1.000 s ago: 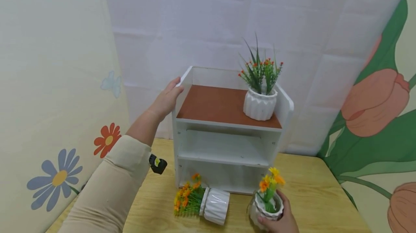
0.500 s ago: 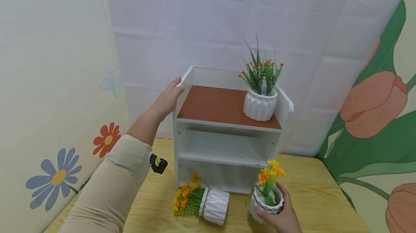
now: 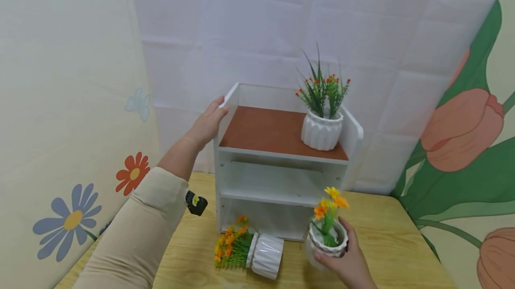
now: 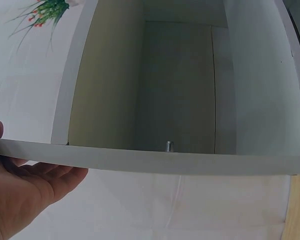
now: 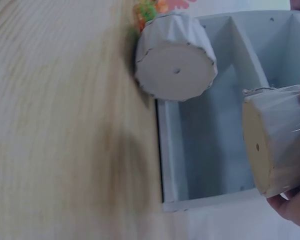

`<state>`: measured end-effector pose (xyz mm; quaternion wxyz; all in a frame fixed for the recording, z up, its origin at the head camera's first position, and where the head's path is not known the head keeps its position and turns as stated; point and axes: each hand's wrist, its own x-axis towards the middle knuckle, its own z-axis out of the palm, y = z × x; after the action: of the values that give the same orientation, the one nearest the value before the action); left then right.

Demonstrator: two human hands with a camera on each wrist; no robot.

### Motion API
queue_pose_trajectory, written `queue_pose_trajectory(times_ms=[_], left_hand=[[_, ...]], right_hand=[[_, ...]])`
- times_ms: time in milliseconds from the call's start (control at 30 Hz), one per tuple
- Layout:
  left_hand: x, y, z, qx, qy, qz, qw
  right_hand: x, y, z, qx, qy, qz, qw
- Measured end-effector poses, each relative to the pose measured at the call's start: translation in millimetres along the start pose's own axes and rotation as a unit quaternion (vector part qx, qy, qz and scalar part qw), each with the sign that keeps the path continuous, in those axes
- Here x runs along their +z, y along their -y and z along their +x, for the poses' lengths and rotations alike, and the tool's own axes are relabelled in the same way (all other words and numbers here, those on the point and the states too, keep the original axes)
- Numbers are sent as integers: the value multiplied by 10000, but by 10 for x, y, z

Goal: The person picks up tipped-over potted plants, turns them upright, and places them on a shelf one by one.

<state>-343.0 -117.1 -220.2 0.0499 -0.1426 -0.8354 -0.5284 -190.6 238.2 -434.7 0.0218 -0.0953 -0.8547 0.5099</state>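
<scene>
My left hand (image 3: 206,124) grips the upper left side panel of a small white shelf (image 3: 263,130) with a brown top board. In the left wrist view, the thumb and fingers (image 4: 65,182) lie on opposite sides of the panel edge. A white ribbed flowerpot (image 3: 312,246) with yellow and orange flowers is held by its side in my right hand (image 3: 354,260). The right wrist view shows its flat base (image 5: 257,145) raised off the table, before the lower shelf opening. Another white flowerpot (image 3: 267,255), with orange flowers, lies on its side at the shelf's foot.
On the top board, at the right, stands a white pot (image 3: 322,132) with grass and small red flowers. The wooden table (image 3: 382,231) extends to both sides of the shelf. White cloth (image 3: 257,25) hangs behind, and flower-printed panels (image 3: 462,146) flank it.
My right hand has raised the flowerpot slightly and carried it a little left, toward the shelf. The left hand, the shelf and the lying pot have stayed put.
</scene>
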Motion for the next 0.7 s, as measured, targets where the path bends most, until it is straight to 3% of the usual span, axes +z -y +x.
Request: queue_pose_trajectory(times_ms=[433,700], left_hand=[[2,-4,-7,161,16,-55,9999],[10,9,3,154,0,-33,9999]], right_hand=[[-32,368,-72,-657,-80,70,9978],[-98,622,-51,-768,-30,77,9970]])
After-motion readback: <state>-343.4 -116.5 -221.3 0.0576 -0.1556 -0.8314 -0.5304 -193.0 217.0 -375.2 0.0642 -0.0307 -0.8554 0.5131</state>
